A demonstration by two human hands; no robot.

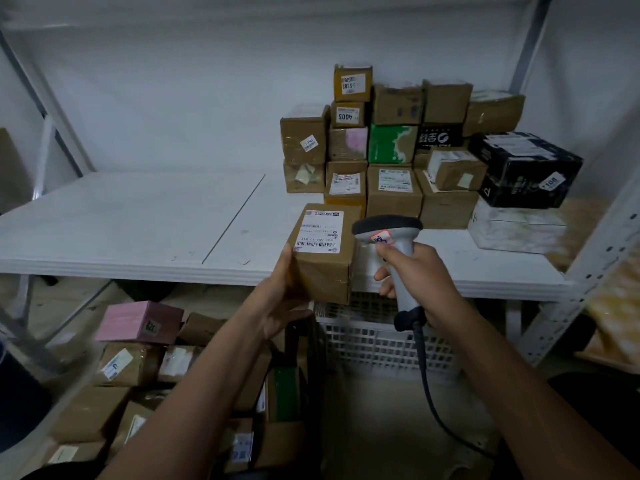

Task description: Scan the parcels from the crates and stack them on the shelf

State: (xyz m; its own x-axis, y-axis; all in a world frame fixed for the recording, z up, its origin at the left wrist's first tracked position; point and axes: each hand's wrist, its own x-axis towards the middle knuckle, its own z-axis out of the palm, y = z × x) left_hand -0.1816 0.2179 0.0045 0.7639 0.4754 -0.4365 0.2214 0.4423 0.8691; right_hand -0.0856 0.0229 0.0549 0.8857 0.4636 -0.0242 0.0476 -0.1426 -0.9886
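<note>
My left hand [287,299] holds a brown cardboard parcel [325,261] from below and from its left side, label face up, just in front of the white shelf [138,220]. My right hand [422,278] grips the handle of a grey barcode scanner [388,230], whose dark head sits right beside the parcel's label. A stack of parcels [391,147] stands on the shelf at the back right. More parcels [138,362] lie in a crate at the lower left.
A white mesh crate [381,344] sits under the shelf below my hands. The scanner's dark cable [429,403] hangs down past it. A black box [526,168] and a white box [516,230] lie at the stack's right end. A shelf upright [588,271] stands on the right.
</note>
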